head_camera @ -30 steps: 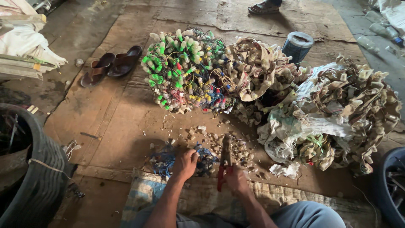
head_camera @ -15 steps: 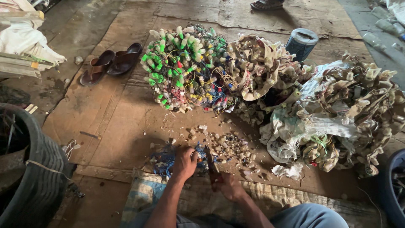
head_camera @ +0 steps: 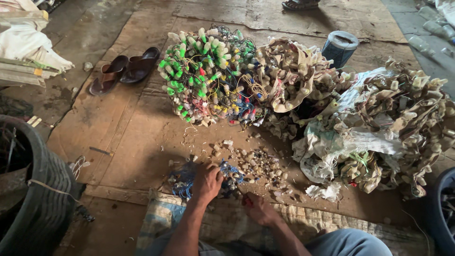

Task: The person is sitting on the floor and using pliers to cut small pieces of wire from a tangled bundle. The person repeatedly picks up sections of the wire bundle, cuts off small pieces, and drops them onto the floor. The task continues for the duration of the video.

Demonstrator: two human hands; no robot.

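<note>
Scrap-sorting yard: heaps of wired bulb sockets [head_camera: 213, 76], tyre [head_camera: 33, 189], cardboard-covered floor [head_camera: 128, 137].

The left hand [head_camera: 207, 182] presses down on a tangle of blue wires [head_camera: 186, 176] at the six o'clock edge of the cardboard. Just beside it, toward five o'clock, the right hand [head_camera: 258, 208] grips a red-handled tool [head_camera: 247, 201]. Small loose sockets [head_camera: 256, 163] lie scattered above. At eleven o'clock sit brown sandals [head_camera: 124, 70].
</note>
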